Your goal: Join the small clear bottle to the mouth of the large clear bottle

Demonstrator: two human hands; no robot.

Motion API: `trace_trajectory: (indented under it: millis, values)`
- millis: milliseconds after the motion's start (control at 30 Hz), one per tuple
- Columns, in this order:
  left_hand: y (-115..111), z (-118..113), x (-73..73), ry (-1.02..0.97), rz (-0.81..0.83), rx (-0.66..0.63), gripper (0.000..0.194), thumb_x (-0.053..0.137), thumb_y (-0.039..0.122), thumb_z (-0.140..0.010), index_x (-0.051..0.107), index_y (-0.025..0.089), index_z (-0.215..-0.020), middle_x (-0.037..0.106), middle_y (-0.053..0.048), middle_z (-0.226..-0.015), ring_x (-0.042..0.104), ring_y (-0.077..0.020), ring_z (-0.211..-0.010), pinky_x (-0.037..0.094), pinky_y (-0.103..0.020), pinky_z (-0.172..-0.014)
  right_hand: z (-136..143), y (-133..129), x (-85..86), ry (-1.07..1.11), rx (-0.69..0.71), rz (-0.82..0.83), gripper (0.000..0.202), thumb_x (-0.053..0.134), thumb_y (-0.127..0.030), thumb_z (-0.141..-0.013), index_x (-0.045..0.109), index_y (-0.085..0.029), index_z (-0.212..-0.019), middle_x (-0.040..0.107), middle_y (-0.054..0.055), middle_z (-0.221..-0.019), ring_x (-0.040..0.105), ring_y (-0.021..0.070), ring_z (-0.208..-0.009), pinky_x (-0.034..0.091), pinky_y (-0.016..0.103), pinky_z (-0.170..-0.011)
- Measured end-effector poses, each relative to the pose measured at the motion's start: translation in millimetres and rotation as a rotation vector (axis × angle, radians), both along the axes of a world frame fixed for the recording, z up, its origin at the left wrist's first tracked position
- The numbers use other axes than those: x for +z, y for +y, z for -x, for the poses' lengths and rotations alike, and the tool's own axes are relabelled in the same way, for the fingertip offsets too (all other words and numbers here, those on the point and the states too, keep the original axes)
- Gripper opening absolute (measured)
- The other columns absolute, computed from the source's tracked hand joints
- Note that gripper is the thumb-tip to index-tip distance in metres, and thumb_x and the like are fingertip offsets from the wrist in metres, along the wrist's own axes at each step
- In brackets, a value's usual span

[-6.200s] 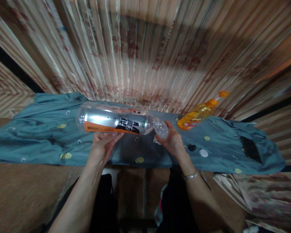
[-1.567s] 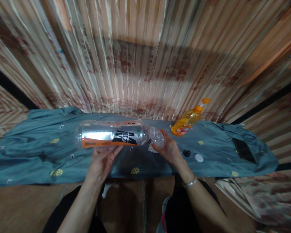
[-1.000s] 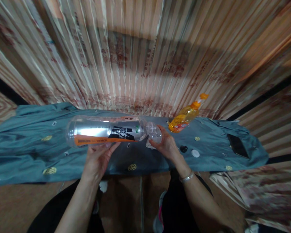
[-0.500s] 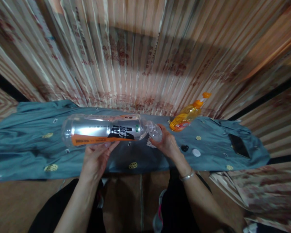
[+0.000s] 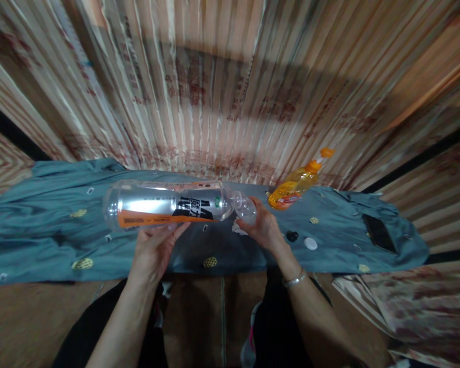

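Note:
A large clear bottle [image 5: 164,203] with a silver and orange label lies sideways in the air above the cloth, its neck pointing right. My left hand [image 5: 155,245] supports it from below, fingers partly hidden behind it. The neck meets the mouth of a small clear bottle [image 5: 247,208], which my right hand [image 5: 263,225] grips. Beneath my right hand a crumpled white tissue [image 5: 238,228] shows on the cloth. An orange-capped bottle of yellow liquid [image 5: 291,190] stands to the right.
A blue-green cloth [image 5: 230,255] covers the table. On it, right of my right hand, lie a small black object [image 5: 292,235], a white round cap [image 5: 310,243] and a dark phone [image 5: 379,233]. Striped curtains [image 5: 214,102] hang behind.
The large bottle's base has shifted slightly right in the picture. Both hands keep nearly the same position, and the two bottle mouths still meet.

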State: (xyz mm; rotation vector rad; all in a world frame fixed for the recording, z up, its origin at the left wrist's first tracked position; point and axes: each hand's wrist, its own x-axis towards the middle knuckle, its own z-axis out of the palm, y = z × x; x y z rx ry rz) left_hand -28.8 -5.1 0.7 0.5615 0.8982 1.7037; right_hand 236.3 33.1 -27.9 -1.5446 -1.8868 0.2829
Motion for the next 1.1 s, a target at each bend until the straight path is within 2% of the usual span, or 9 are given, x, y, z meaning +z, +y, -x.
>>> trace_trajectory:
  millis: [100, 233, 467, 733, 900, 1100]
  values:
    - [0.0, -0.3, 0.9, 0.002, -0.001, -0.003, 0.038, 0.102, 0.025, -0.042, 0.066, 0.020, -0.055, 0.074, 0.000, -0.065, 0.071, -0.0186, -0.066, 0.069, -0.044, -0.080, 0.1, 0.2, 0.9, 0.007, 0.008, -0.001, 0.065, 0.077, -0.032, -0.079, 0.056, -0.016, -0.138, 0.075, 0.017, -0.125, 0.074, 0.0338, -0.113, 0.060, 0.048, -0.096]
    - [-0.2, 0.2, 2.7, -0.002, 0.006, -0.015, 0.039, 0.104, 0.025, -0.040, 0.070, 0.020, -0.059, 0.071, 0.001, -0.060, 0.069, -0.0174, -0.063, 0.069, -0.040, -0.078, 0.0, 0.1, 0.7, 0.013, 0.013, 0.003, 0.064, 0.077, -0.032, -0.079, 0.057, -0.018, -0.138, 0.075, 0.015, -0.125, 0.074, 0.0329, -0.112, 0.060, 0.047, -0.096]
    - [-0.4, -0.6, 1.9, 0.014, -0.010, -0.020, 0.043, 0.101, 0.023, -0.045, 0.059, 0.020, -0.046, 0.069, 0.002, -0.058, 0.069, -0.0162, -0.063, 0.069, -0.042, -0.081, -0.7, 0.2, -0.4, 0.015, -0.006, -0.008, 0.067, 0.078, -0.031, -0.078, 0.056, -0.019, -0.140, 0.075, 0.015, -0.127, 0.074, 0.0334, -0.113, 0.060, 0.047, -0.095]
    - [0.3, -1.9, 1.7, 0.018, 0.004, -0.030, 0.038, 0.105, 0.030, -0.041, 0.072, 0.021, -0.059, 0.073, 0.001, -0.062, 0.071, -0.0179, -0.064, 0.069, -0.043, -0.082, 0.1, 0.2, 1.1, 0.024, -0.017, 0.022, 0.067, 0.078, -0.031, -0.078, 0.056, -0.017, -0.139, 0.075, 0.016, -0.127, 0.073, 0.0338, -0.116, 0.059, 0.048, -0.098]
    - [-0.3, -2.7, 3.8, -0.002, 0.018, -0.020, 0.042, 0.106, 0.029, -0.037, 0.067, 0.020, -0.050, 0.070, 0.002, -0.058, 0.069, -0.0153, -0.062, 0.070, -0.039, -0.079, -1.3, -0.1, 2.3, 0.014, 0.008, 0.016, 0.066, 0.077, -0.032, -0.079, 0.055, -0.018, -0.140, 0.075, 0.015, -0.128, 0.074, 0.0333, -0.115, 0.059, 0.047, -0.097]
    - [-1.6, -3.3, 8.1, -0.003, 0.029, -0.023, 0.037, 0.104, 0.025, -0.039, 0.070, 0.021, -0.053, 0.072, 0.001, -0.060, 0.071, -0.0170, -0.063, 0.070, -0.041, -0.078, -1.0, 0.4, 1.3, 0.021, -0.010, 0.017, 0.067, 0.078, -0.032, -0.078, 0.056, -0.018, -0.140, 0.075, 0.016, -0.127, 0.074, 0.0340, -0.114, 0.060, 0.048, -0.096]
